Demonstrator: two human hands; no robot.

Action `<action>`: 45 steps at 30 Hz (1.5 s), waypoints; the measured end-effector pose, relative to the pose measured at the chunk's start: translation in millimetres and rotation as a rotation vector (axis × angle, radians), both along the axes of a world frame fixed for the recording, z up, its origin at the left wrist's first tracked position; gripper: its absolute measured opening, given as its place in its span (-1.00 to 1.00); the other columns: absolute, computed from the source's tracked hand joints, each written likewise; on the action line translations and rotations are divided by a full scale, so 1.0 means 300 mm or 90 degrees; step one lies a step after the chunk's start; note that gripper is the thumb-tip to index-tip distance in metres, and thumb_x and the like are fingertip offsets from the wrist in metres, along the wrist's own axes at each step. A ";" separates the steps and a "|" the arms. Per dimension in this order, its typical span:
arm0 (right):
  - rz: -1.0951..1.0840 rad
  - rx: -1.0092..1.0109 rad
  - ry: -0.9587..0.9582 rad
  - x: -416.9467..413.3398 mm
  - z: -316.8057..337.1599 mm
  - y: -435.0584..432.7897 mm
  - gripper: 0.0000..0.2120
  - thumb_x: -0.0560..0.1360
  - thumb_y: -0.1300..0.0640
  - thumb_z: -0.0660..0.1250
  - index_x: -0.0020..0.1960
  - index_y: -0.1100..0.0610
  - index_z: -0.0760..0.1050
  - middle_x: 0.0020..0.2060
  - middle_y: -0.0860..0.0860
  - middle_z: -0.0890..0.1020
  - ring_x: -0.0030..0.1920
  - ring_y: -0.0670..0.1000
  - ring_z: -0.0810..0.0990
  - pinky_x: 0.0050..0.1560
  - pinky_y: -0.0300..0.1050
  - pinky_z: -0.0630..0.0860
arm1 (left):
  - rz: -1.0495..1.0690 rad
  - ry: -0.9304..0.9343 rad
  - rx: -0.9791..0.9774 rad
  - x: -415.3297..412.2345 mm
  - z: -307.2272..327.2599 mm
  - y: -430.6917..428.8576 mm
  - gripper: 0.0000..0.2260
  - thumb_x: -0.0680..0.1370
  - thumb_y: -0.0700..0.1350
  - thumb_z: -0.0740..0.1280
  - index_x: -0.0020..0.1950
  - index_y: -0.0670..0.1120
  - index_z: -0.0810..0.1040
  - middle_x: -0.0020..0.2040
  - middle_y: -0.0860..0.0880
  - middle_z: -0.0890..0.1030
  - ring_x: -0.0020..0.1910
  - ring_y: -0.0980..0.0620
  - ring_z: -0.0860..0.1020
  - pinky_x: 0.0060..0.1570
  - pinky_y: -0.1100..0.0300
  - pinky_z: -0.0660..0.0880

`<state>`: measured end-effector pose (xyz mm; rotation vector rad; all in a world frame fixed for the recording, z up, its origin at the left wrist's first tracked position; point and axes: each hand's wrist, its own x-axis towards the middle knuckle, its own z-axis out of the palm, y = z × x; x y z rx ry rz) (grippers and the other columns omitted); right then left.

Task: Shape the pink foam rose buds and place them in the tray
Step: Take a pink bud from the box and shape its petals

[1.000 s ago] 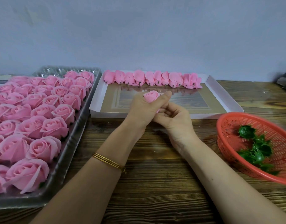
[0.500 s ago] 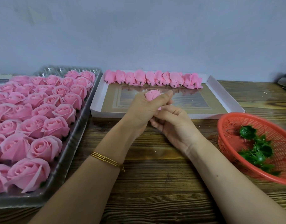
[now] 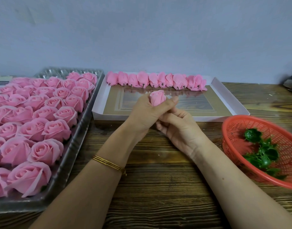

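Left hand (image 3: 144, 114) is up over the near edge of the white tray (image 3: 109, 116), fingers curled round one pink rose bud (image 3: 157, 98), thumb laid across the front of it. The bud's tip pokes out of the top of the fist and points up. The bud is held above the tray floor, not set down.

Right hand (image 3: 180, 129) sits just below and right of the left one, touching it, fingers curled in under the bud. Its fingertips are hidden behind the left hand, so I can't tell whether it's gripping the bud's base.

A row of shaped buds (image 3: 156, 80) lies along the far wall of the white tray, side by side and touching, with short dark stems pointing toward the near side.

To the left is a clear plastic tray (image 3: 82, 123) packed with open pink roses (image 3: 42, 113) in rows; its far end is bare. To the right is a red basket (image 3: 231, 138), tilted, with green leaf pieces (image 3: 264, 151) inside.

There are thin gold bangles (image 3: 107, 162) on the left wrist. Everything is on a dark wooden table (image 3: 158, 195) against a plain grey wall.
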<state>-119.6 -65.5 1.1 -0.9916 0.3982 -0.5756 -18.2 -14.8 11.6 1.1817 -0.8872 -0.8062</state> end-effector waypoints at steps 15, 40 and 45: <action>0.010 0.079 0.017 -0.010 0.007 -0.022 -0.76 0.26 0.10 0.28 -0.13 0.18 0.56 -0.20 0.13 0.62 -0.17 0.07 0.57 -0.09 -0.12 0.52 | 0.156 -0.108 -0.060 0.020 -0.022 -0.013 -0.77 0.53 -0.12 0.43 -0.28 -0.13 0.48 -0.40 -0.02 0.50 -0.41 0.11 0.48 -0.39 0.24 0.46; -0.036 -0.064 0.127 0.005 0.000 -0.007 -0.46 0.38 -0.06 0.36 0.21 0.30 0.55 -0.02 0.16 0.67 0.01 0.11 0.63 0.19 0.07 0.55 | 0.124 -0.385 -0.004 0.009 -0.026 0.006 -0.77 0.38 -0.07 0.33 -0.42 0.06 0.32 -0.51 0.14 0.40 -0.43 0.14 0.36 -0.36 0.14 0.30; -0.037 -0.062 0.121 0.004 0.000 -0.006 -0.47 0.41 -0.03 0.41 0.22 0.34 0.53 -0.02 0.16 0.67 0.03 0.12 0.63 0.20 0.08 0.54 | 0.130 -0.412 0.009 0.002 -0.011 0.016 -0.73 0.40 -0.02 0.34 -0.43 0.02 0.32 -0.47 0.07 0.37 -0.39 -0.01 0.38 -0.32 -0.05 0.40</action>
